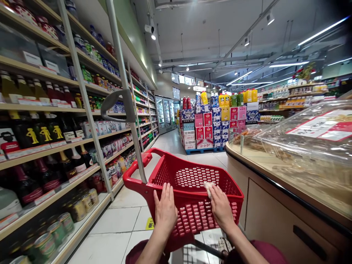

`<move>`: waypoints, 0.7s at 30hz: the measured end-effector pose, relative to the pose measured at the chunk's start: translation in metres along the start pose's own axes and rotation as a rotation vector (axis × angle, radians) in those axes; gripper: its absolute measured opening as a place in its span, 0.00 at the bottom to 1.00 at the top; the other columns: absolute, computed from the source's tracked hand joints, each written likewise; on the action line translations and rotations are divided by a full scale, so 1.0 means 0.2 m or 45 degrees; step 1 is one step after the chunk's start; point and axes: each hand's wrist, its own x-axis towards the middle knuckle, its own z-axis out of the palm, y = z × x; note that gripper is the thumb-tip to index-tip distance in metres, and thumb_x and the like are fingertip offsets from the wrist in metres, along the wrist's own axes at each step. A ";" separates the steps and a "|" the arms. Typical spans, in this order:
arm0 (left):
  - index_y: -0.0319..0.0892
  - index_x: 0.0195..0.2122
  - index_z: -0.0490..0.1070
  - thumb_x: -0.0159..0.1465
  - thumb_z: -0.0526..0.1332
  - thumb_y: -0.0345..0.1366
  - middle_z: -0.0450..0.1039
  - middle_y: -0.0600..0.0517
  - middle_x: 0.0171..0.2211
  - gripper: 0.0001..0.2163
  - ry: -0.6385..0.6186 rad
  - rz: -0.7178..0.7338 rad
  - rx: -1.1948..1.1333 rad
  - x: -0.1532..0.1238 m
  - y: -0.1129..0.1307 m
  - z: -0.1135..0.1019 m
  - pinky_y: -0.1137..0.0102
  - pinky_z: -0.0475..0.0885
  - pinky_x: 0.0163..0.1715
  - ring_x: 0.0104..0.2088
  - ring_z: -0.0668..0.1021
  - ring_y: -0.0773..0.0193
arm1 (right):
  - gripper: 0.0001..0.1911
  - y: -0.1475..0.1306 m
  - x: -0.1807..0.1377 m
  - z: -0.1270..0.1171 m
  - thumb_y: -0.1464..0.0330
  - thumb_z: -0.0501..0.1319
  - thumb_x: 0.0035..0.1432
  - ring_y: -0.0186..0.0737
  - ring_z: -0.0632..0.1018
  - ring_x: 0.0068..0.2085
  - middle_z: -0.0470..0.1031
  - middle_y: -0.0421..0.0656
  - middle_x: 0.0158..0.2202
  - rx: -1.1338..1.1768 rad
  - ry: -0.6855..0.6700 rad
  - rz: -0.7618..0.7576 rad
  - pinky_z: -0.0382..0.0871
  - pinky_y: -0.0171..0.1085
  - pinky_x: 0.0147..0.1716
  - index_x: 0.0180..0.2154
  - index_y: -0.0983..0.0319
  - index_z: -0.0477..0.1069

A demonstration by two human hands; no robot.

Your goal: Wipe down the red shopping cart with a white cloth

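A red plastic shopping basket cart (192, 196) with perforated sides stands right in front of me. My left hand (166, 207) lies on its near rim at the left, fingers stretched out flat and holding nothing. Farther right on the same rim, my right hand (220, 207) presses a crumpled white cloth or tissue (209, 187) under its fingers. Part of the white piece sticks out past the fingertips over the basket's inside. A grey metal pole (126, 80) with a grey loop handle (117, 106) rises from the cart's left end.
Shelves with bottles (55, 134) and cans run along the left. At right stands a wooden counter (264, 205) with a clear plastic cover (310, 135). Stacked drink cartons (205, 128) on a blue pallet are ahead, beyond the tiled floor (110, 234). Glass-door fridges (166, 110) stand farther back.
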 end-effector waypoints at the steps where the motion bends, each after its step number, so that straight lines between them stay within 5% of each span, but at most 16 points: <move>1: 0.38 0.58 0.55 0.54 0.53 0.34 0.54 0.46 0.60 0.28 0.007 0.008 0.005 -0.01 -0.01 0.00 0.49 0.43 0.59 0.62 0.50 0.52 | 0.23 0.00 0.00 0.00 0.71 0.45 0.57 0.47 0.61 0.58 0.64 0.49 0.55 -0.010 0.019 0.039 0.55 0.51 0.55 0.53 0.64 0.64; 8: 0.40 0.58 0.56 0.55 0.52 0.33 0.56 0.48 0.59 0.27 0.042 0.079 0.000 -0.03 -0.03 0.02 0.52 0.43 0.59 0.61 0.52 0.55 | 0.31 -0.52 0.03 0.13 0.79 0.45 0.51 0.42 0.57 0.60 0.59 0.44 0.59 0.203 0.055 -0.258 0.55 0.47 0.57 0.58 0.60 0.56; 16: 0.39 0.58 0.57 0.54 0.52 0.31 0.57 0.46 0.59 0.28 0.159 -0.099 -0.032 -0.03 -0.18 -0.06 0.50 0.38 0.59 0.61 0.53 0.54 | 0.28 -0.31 0.02 0.12 0.78 0.46 0.52 0.44 0.61 0.58 0.62 0.47 0.56 0.204 0.056 -0.145 0.55 0.50 0.56 0.55 0.62 0.61; 21: 0.37 0.56 0.59 0.55 0.50 0.29 0.58 0.45 0.58 0.25 0.236 -0.082 -0.097 -0.05 -0.22 -0.05 0.52 0.35 0.59 0.60 0.58 0.57 | 0.30 -0.73 0.09 0.17 0.80 0.46 0.52 0.41 0.58 0.60 0.59 0.46 0.58 0.440 0.089 -0.310 0.56 0.47 0.57 0.58 0.62 0.56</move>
